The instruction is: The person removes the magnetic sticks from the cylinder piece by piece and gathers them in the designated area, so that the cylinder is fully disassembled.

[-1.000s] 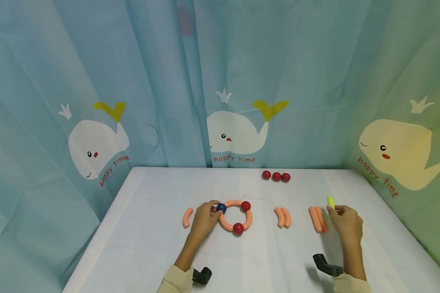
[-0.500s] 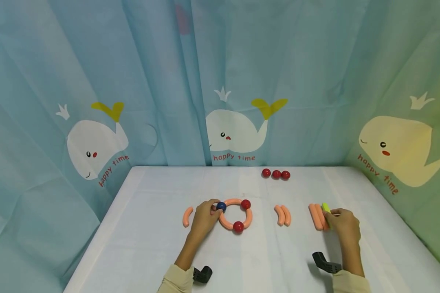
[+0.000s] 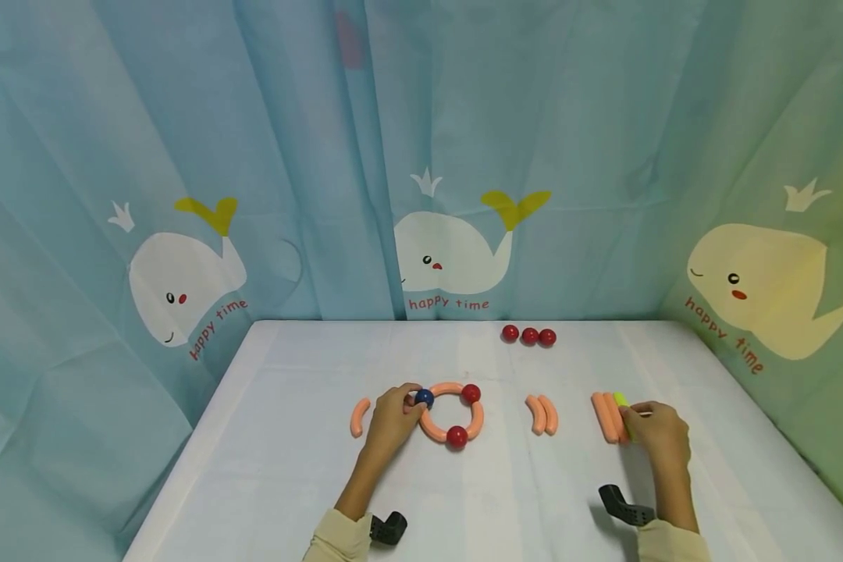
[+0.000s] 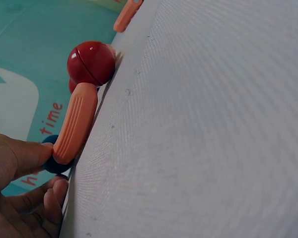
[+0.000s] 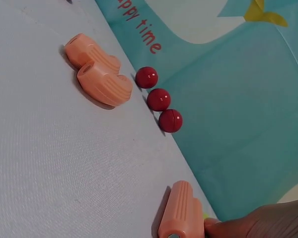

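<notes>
My left hand (image 3: 389,420) pinches a blue ball (image 3: 425,399) at the left of a ring of curved orange rods (image 3: 432,428). In the left wrist view, the thumb lies against that blue ball (image 4: 50,163) where a ribbed curved rod (image 4: 78,121) meets it. Two red balls (image 3: 457,437) join the ring's other corners. Over on the right, my right hand (image 3: 660,433) holds a yellow-green rod (image 3: 620,399) alongside two straight orange rods (image 3: 604,417). Most of the yellow-green rod is hidden by the fingers and the orange rods.
Three red balls (image 3: 530,336) sit in a row near the table's back edge. Two curved orange rods (image 3: 542,414) lie between the hands, and a single curved rod (image 3: 359,417) lies left of the ring. Behind the white table (image 3: 288,367) hangs a whale-print curtain (image 3: 323,195).
My right hand has moved slightly left, bringing the yellow-green rod down beside the straight orange rods. The left hand and the ring have stayed in place.
</notes>
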Demonstrator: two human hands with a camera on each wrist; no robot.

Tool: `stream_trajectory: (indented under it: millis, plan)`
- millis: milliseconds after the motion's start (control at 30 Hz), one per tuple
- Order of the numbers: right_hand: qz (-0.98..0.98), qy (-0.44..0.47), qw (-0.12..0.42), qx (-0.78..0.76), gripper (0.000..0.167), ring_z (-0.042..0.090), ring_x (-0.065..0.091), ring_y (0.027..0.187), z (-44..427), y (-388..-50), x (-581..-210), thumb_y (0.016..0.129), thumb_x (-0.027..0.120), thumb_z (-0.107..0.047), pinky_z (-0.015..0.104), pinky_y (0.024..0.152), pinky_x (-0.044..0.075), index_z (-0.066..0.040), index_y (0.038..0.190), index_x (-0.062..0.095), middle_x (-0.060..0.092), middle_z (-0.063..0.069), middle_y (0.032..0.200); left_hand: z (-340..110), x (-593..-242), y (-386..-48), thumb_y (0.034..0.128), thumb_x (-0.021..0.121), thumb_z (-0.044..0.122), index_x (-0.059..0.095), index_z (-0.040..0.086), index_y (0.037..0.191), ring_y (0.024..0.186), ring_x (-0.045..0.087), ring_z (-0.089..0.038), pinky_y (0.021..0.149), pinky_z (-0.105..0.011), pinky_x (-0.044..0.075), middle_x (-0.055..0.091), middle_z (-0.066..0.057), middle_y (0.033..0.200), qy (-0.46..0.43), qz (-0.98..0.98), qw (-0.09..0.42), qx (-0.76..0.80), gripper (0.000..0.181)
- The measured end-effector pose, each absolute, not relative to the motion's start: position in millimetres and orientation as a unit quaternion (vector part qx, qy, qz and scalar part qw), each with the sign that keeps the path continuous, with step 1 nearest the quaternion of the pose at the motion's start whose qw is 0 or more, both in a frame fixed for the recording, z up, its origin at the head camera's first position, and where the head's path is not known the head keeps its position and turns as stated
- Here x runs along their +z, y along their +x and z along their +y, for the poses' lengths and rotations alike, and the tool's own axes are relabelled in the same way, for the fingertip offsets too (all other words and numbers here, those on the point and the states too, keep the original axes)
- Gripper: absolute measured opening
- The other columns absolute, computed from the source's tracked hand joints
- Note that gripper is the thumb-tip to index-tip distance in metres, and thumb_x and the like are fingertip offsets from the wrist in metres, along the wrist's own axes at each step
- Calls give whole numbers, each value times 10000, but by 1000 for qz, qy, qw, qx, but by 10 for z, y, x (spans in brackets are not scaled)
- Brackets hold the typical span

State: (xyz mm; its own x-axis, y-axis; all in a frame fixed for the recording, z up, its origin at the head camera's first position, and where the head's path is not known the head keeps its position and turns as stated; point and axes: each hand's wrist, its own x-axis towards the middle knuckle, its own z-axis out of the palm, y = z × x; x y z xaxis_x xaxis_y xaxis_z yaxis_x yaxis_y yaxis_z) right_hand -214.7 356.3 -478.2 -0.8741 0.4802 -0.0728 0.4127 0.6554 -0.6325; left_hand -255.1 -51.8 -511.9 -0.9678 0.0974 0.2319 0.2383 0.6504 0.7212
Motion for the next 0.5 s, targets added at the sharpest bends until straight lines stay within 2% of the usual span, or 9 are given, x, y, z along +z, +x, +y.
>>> stream_trajectory:
  millis: [267,500]
  plan:
    - [-908,-247,46,334,461,352,598,835,3564,-2138,-4770,940,545,-322,317,541,384,98,1118,613,614,324,1097,-519,-5122,-2559,877,719,163,682,71,1173,731,553,-91,629,-207,460,632,-36,860,-98,-900,92,-414,313]
    - [-911,-251,62,320,483,367,603,838,3563,-2156,-4783,972,507,-345,318,532,386,102,1127,608,608,329,1104,-530,-5085,-2543,880,712,161,673,61,1182,749,569,-103,645,-213,465,639,-51,874,-99,-902,81,-412,321]
